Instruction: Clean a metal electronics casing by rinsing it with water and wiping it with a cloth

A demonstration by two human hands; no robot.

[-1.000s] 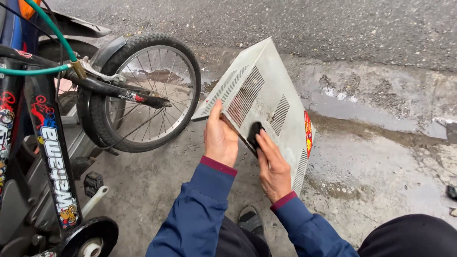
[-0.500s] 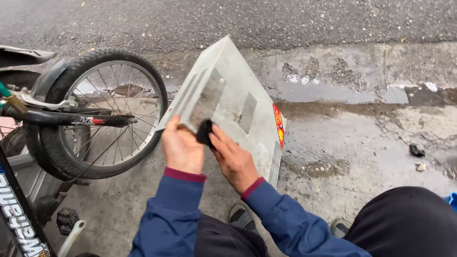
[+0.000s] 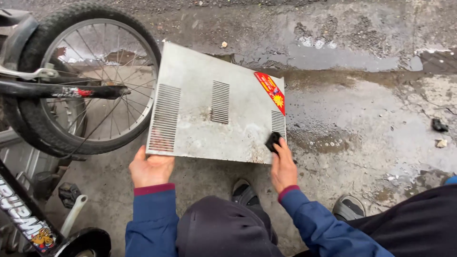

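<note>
The grey metal panel [image 3: 214,109] is held up off the wet ground [image 3: 362,123] in front of the crouching person, its lower edge toward the body and its far edge tipped away, so the whole face is turned up to the head camera. The left hand [image 3: 151,169] is closed on the near left corner, seemingly to prop and steady the sheet, while the right hand [image 3: 283,166], well apart from it, presses a small black pad [image 3: 273,141] (a cloth or sponge, too small to tell which) against the near right corner. That split looks deliberate: one hand bracing, the other free to rub. The panel is pale and dusty, with three blocks of ventilation slots, a darker smudged patch near the middle and lower edge, and a red and yellow sticker [image 3: 271,91] on its upper right corner. A bicycle wheel [image 3: 81,78] stands just beside its left edge.
</note>
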